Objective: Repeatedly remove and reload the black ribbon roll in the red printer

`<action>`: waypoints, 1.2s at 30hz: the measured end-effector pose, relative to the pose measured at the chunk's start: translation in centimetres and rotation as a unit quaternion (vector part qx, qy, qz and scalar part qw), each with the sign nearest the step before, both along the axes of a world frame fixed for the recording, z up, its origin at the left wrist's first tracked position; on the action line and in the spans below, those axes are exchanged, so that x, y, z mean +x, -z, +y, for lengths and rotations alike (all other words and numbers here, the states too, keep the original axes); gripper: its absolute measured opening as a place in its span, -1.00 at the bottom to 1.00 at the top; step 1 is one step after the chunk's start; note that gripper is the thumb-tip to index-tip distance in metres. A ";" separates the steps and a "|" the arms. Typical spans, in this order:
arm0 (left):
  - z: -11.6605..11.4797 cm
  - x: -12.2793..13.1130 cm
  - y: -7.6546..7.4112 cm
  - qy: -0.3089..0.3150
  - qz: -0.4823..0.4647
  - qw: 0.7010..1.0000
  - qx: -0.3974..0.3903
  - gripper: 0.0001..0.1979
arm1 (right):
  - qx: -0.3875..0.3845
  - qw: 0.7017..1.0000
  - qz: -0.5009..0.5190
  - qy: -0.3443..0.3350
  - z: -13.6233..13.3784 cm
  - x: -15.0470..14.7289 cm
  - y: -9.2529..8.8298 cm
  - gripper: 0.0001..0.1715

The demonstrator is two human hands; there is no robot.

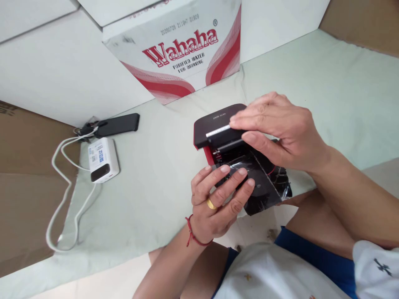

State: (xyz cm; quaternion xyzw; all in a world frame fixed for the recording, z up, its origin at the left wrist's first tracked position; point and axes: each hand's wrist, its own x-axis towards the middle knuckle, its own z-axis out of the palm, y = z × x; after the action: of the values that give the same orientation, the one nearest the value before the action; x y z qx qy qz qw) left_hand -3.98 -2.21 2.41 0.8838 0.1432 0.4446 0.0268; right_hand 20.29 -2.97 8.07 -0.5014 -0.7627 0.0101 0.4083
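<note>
A small black machine with red edges (204, 128) sits in front of me, with pale lettering on its top and a silvery strip (218, 131) along its near edge. My right hand (280, 128) is closed over this edge, fingertips above and thumb lower down. Out of the machine's near side comes a shiny black plastic sheet (264, 187), clear at places. My left hand (220, 199), with a gold ring and a red string bracelet, has its fingers across the sheet. Its thumb is hidden, apparently beneath.
A white power bank (102, 160) with a looped white cable (50, 224) lies left, near a black phone-like slab (118, 125). Behind stands a white and red water carton (187, 70). Brown cardboard (28, 178) borders the left of the pale green cloth (149, 166).
</note>
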 end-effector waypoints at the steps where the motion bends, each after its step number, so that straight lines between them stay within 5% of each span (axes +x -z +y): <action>1: 0.0 0.0 0.1 -0.006 0.000 1.000 0.003 -0.68 | -0.004 1.000 0.002 -0.019 -0.2 0.3 0.4 -0.64; 5: 0.0 -0.2 0.6 -0.021 -0.003 1.000 -0.006 -0.62 | -0.005 0.995 0.024 -0.092 -1.1 1.2 1.8 -0.71; 10: 0.7 -0.4 1.0 -0.019 -0.057 0.993 -0.101 -0.39 | 0.003 0.994 0.059 -0.093 -1.7 1.4 3.2 -0.73; 15: 1.3 -0.4 0.5 -0.067 -0.086 0.958 -0.264 -0.52 | 0.007 0.992 0.097 -0.076 -1.8 1.0 4.1 -0.73; 20: 2.0 -0.9 -0.7 -0.084 -0.066 0.948 -0.300 -0.61 | 0.000 0.990 0.121 -0.066 -1.7 0.6 4.3 -0.71; 27: 2.9 -1.2 0.5 -0.021 -0.094 0.929 -0.358 -0.59 | -0.055 0.992 0.109 -0.035 -1.4 0.5 2.5 -0.66; 36: 5.0 -1.7 1.5 0.005 -0.105 0.860 -0.499 0.01 | -0.049 0.992 -0.036 -0.107 -1.7 -0.1 -0.6 -0.51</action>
State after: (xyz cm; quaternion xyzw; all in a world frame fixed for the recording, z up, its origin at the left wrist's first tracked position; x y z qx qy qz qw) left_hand -5.72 2.78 0.90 0.7010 0.3373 0.4038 0.4813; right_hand 20.18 -4.71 8.70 -0.4359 -0.8249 0.0732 0.3524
